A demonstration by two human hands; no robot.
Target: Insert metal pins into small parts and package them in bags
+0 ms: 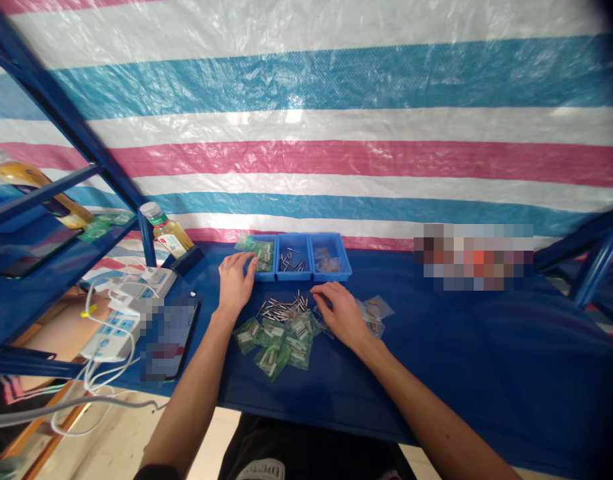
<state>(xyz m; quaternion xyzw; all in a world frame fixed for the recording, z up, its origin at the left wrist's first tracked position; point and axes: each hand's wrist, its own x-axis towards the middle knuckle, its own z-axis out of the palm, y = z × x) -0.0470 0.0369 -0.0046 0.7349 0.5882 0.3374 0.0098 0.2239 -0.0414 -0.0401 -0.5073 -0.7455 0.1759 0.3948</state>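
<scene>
Because the loose metal pins [282,309] lie in an unconfined heap, they seem the likeliest things to go astray: a sweep of the right hand [342,315] could roll some across the blue cloth surface [451,373] or push them among the small green-tinted bags of pins [273,347] just below. The heap sits between the 2 hands, directly in front of a row of 3 blue bins [293,267]. Its pins cross at many angles, so no single long axis runs through the heap, and their ends point every way. The left hand [235,283] rests with its fingers [250,265] close together and nearly straight, their tips at the rim of the leftmost bin [272,275], visibly holding nothing. Pressing there could tip that bin, which has a green bag [253,245] lapping over it. The right hand's fingers [322,298] are spread and curved down beside the heap; whether they pinch a pin, I cannot tell. Clear bags [373,313] lie just beyond them.
</scene>
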